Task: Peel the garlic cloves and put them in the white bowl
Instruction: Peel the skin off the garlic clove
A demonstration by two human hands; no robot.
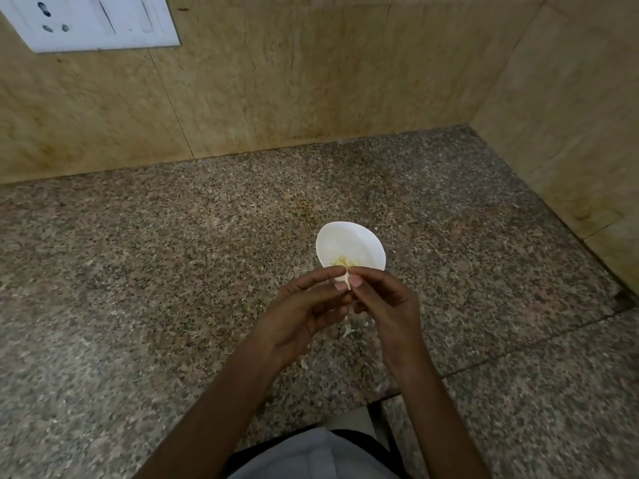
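Two hands are meeting just in front of the bowl (pixel 349 242), pinching one clove (pixel 341 279) between them. The left hand (pixel 304 305) is curling thumb and forefinger round its pale body, and the right hand (pixel 383 302) is nipping its skin with thumb and fingertip. Yellowish pieces (pixel 344 261) are lying in the bowl. Scraps (pixel 349 330) are lying on the counter (pixel 173 254) beneath the hands. The bowl is sitting mid-counter, well apart from the back wall (pixel 276 81) and right wall (pixel 570 115), with granite stretching widest leftward. The counter's front edge is running beside the person's body. A smudged switch plate (pixel 90 20) is showing markings too blurred to read.
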